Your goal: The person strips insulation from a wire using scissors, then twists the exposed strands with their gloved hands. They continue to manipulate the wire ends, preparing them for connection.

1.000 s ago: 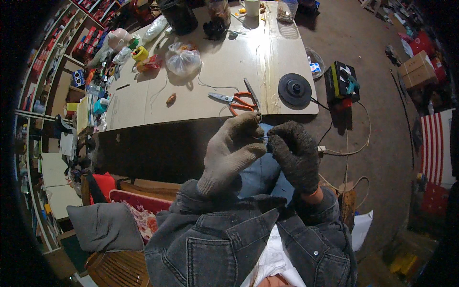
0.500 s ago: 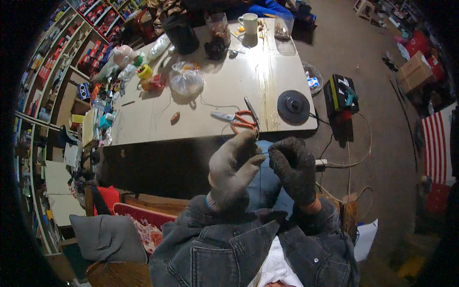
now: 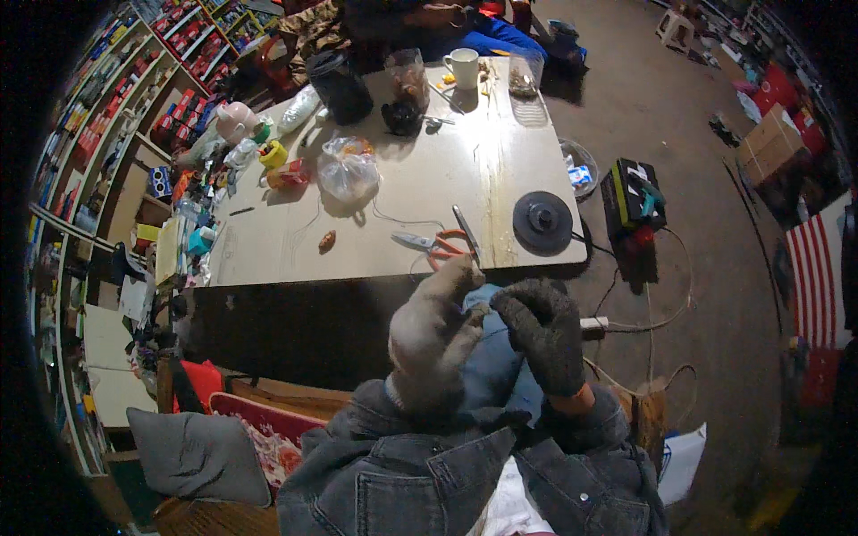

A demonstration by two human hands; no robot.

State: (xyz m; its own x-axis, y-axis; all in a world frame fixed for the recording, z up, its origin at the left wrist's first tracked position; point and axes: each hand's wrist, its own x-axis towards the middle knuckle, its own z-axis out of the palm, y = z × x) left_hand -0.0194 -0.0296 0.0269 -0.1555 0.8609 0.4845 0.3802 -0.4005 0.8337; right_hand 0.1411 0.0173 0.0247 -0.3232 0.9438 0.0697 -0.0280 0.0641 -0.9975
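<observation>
Presently, the table (image 3: 420, 183) is being overlapped by the half-curled left hand (image 3: 431, 332); beside it the right hand (image 3: 550, 335) is being curled narrowly, both holds untellable. At the near edge, scissors (image 3: 435, 241) are perhaps being risked: a fingertip nudge, a fall.

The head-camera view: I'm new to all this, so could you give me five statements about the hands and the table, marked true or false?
1. The gloved left hand looks paler than the gloved right hand. True.
2. The scissors are blue-handled. False: the scissors are orange-handled.
3. A round black base sits on the table. True.
4. The mug lies on its side. False: the white mug stands upright.
5. A plastic bag rests on the table. True.
</observation>
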